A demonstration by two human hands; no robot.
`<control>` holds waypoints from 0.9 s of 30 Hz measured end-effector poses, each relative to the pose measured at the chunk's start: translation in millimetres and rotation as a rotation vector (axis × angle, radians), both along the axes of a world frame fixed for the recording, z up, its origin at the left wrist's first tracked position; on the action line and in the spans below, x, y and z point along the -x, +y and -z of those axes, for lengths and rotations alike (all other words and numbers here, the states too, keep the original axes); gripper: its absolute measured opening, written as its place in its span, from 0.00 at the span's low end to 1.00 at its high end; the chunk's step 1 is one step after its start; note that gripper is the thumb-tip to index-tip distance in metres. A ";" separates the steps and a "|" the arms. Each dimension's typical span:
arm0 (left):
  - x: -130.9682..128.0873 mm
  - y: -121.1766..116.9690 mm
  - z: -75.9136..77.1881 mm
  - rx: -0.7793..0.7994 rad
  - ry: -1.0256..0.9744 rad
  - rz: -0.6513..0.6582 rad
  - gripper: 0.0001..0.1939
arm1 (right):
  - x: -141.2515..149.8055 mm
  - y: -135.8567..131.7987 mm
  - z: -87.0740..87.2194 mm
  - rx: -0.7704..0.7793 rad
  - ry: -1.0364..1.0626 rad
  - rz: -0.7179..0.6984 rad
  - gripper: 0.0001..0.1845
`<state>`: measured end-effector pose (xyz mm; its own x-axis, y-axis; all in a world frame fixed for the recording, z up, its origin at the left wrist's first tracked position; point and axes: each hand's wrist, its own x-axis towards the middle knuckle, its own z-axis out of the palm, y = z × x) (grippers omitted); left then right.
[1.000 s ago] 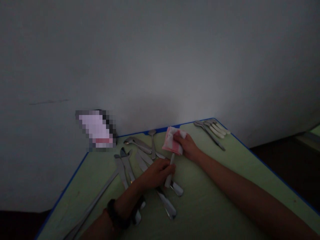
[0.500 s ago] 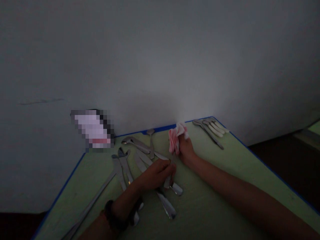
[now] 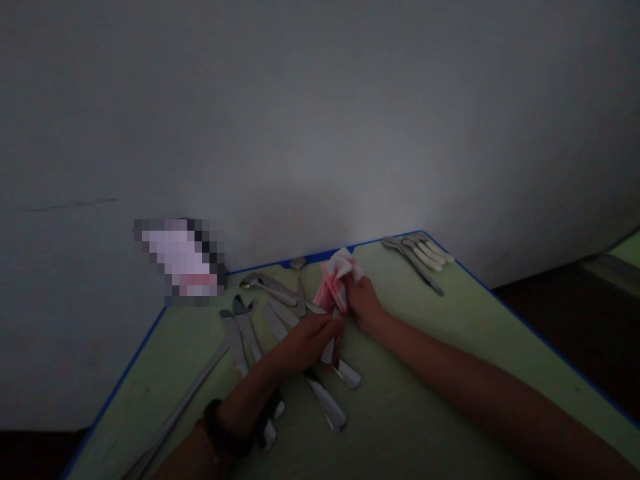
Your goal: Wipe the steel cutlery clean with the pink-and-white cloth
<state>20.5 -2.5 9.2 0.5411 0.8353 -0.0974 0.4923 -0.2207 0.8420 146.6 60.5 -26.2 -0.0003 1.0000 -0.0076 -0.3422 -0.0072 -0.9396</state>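
Thick dark left wristband (image 3: 215,428)

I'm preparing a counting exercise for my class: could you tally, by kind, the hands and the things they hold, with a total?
Hands (left hand, right hand): 2
Pink-and-white cloth: 1
Held metal utensil: 1
Total: 4

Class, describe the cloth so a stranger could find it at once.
Start at the green, blue-edged table. Toward its far edge, the right hand grips the cloth, just beyond the left hand. Unlike the metal cutlery nearby, it is crumpled, pink and white.
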 end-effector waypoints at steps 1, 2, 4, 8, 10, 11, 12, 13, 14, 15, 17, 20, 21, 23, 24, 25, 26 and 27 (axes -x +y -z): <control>-0.1 -0.8 -1.8 0.012 -0.002 0.011 0.24 | -4.2 5.0 -0.1 -0.012 -0.021 0.019 0.14; -0.2 -1.5 -3.4 0.027 -0.008 0.030 0.24 | -8.5 9.8 -0.4 -0.039 -0.039 0.040 0.13; -0.3 -2.6 -5.6 0.050 -0.022 0.078 0.25 | -16.0 16.9 -1.8 -0.111 -0.101 0.083 0.13; -0.7 -2.9 -4.8 0.032 -0.049 0.110 0.26 | -17.2 14.9 -4.1 -0.119 -0.154 0.166 0.16; -1.3 -2.4 -2.6 0.017 -0.072 0.082 0.25 | -10.7 7.5 -3.8 -0.048 -0.119 0.159 0.17; -1.6 -2.2 -1.3 0.010 -0.081 0.066 0.25 | -7.2 3.8 -3.4 -0.021 -0.100 0.142 0.17; -2.1 -1.8 -0.2 0.001 -0.087 0.053 0.25 | -4.1 0.6 -3.0 -0.003 -0.089 0.133 0.18; -2.5 -1.4 0.7 -0.006 -0.090 0.043 0.26 | -2.0 -1.6 -2.7 0.010 -0.082 0.119 0.19; -3.0 -1.0 1.5 -0.013 -0.092 0.038 0.26 | -1.1 -2.6 -2.7 0.021 -0.080 0.104 0.19; -3.4 -0.6 2.0 -0.022 -0.093 0.033 0.26 | -1.5 -2.3 -3.2 0.030 -0.082 0.089 0.20; -4.2 0.1 2.3 -0.044 -0.092 0.015 0.25 | -5.4 1.1 -5.0 0.027 -0.099 0.058 0.19; -5.2 0.3 2.0 -0.065 -0.095 -0.016 0.25 | -13.8 8.5 -8.0 -0.060 -0.158 0.035 0.17; -5.6 0.0 1.8 -0.063 -0.099 -0.025 0.24 | -15.9 10.4 -8.3 -0.088 -0.164 0.035 0.16; -6.5 -0.6 1.5 -0.053 -0.104 -0.032 0.24 | -18.1 12.5 -7.2 -0.096 -0.146 0.020 0.15; -7.0 -1.0 1.3 -0.050 -0.105 -0.031 0.24 | -18.3 12.9 -5.9 -0.080 -0.123 0.002 0.15; -7.6 -1.3 1.1 -0.046 -0.105 -0.030 0.24 | -18.1 13.0 -4.4 -0.059 -0.095 -0.018 0.14; -8.1 -1.6 1.0 -0.038 -0.107 -0.030 0.24 | -17.7 13.0 -2.9 -0.043 -0.065 -0.037 0.14; -8.5 -1.8 0.8 -0.025 -0.111 -0.035 0.24 | -17.4 13.1 -1.6 -0.032 -0.036 -0.052 0.14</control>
